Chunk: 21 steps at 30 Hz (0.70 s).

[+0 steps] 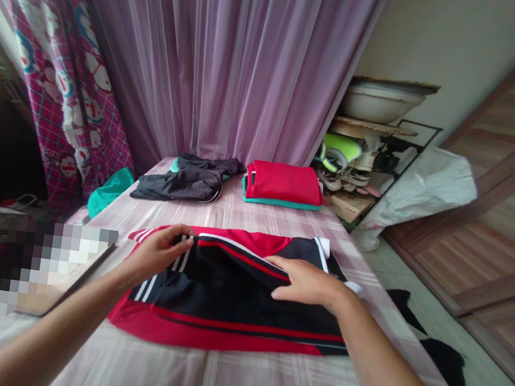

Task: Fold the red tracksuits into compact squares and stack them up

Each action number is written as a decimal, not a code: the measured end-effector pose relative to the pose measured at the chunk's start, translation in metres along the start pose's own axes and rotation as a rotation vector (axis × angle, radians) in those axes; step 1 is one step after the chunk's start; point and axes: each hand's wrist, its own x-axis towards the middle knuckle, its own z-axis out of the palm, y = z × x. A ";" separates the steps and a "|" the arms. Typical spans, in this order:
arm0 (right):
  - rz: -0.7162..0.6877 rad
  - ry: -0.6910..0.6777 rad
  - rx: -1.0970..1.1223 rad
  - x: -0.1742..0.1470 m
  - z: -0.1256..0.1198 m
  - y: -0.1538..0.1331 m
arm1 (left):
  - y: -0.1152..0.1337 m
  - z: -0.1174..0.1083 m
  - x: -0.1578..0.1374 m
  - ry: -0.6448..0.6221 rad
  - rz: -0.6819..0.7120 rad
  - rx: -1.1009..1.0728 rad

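A red and black sports top (233, 304) with white stripes lies folded on the bed, its long side running left to right. At its upper left, my left hand (159, 250) pinches a black edge with two white stripes between thumb and fingers. My right hand (309, 282) holds the same raised fold farther right, with the fingers on the far side and the thumb on the near side. Between the hands this red-and-white-trimmed fold stands slightly off the layer below. White trim shows at the garment's right end.
Dark clothes (183, 177) lie loosely at the far left of the bed (213, 383). A folded red and teal stack (284, 184) is beside them. A flat, blurred-out object (61, 275) rests at left. Beyond the right edge are a shoe rack (360, 168) and black cloth (441, 363) on the floor.
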 end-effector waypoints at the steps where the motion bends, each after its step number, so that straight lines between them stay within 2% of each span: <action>1: 0.044 -0.008 -0.020 -0.007 -0.005 0.017 | -0.003 -0.007 -0.002 0.019 -0.027 -0.025; 4: 0.194 0.062 -0.017 -0.017 -0.018 0.072 | -0.010 -0.024 -0.002 0.054 -0.084 -0.058; 6: 0.225 0.100 0.076 -0.015 -0.023 0.101 | -0.012 -0.032 0.003 0.072 -0.097 -0.022; 9: 0.228 0.196 0.128 -0.003 -0.025 0.123 | -0.016 -0.041 0.019 0.146 -0.080 0.197; 12: 0.208 0.366 -0.026 0.013 -0.017 0.124 | -0.027 -0.043 0.036 0.222 -0.091 0.551; 15: 0.297 0.524 -0.315 0.024 -0.002 0.117 | -0.041 -0.038 0.043 0.193 -0.139 0.843; 17: 0.329 0.612 -0.464 0.028 0.006 0.109 | -0.046 -0.032 0.040 0.190 -0.118 0.982; 21: 0.216 0.702 -0.452 0.042 0.016 0.069 | -0.034 -0.017 0.034 0.183 0.026 1.180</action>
